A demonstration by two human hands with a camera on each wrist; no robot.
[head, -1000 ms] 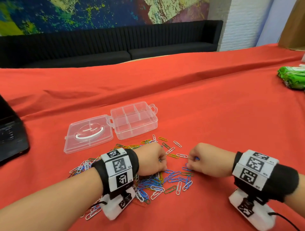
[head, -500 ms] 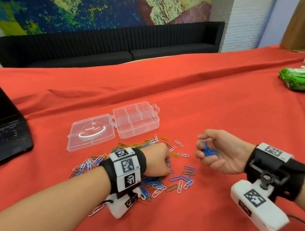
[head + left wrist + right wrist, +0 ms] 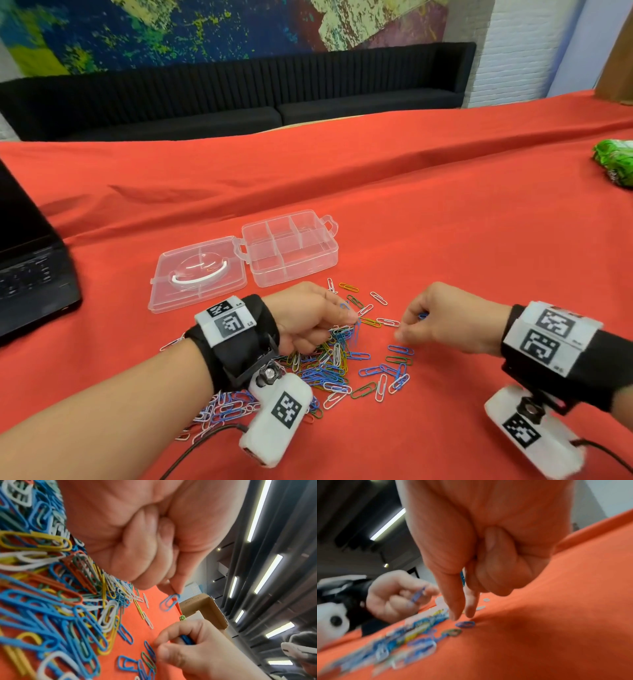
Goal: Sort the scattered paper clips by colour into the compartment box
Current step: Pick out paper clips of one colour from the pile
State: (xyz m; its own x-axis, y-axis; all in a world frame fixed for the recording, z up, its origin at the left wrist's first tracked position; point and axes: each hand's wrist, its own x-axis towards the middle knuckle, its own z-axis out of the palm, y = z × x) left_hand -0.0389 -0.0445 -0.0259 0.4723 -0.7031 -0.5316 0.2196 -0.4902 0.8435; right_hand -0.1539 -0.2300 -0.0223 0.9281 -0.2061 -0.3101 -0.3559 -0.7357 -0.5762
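Above the clip pile, left hand (image 3: 308, 318) pinching a blue clip (image 3: 169, 602), right hand (image 3: 445, 322) clutching blue clips (image 3: 187, 639)

Bare red tablecloth (image 3: 462, 240) runs open across the right half of the table, the only thing there a green packet (image 3: 616, 164) at the right edge. The compartment box (image 3: 291, 253) sits beyond the heap of paper clips (image 3: 329, 370), its lid (image 3: 198, 274) folded flat leftward, compartments open from above. The left hand (image 3: 308, 318) and right hand (image 3: 442, 322) hover low over the clips, a narrow strip of strewn clips between them. A laptop (image 3: 27, 267) blocks the left edge.
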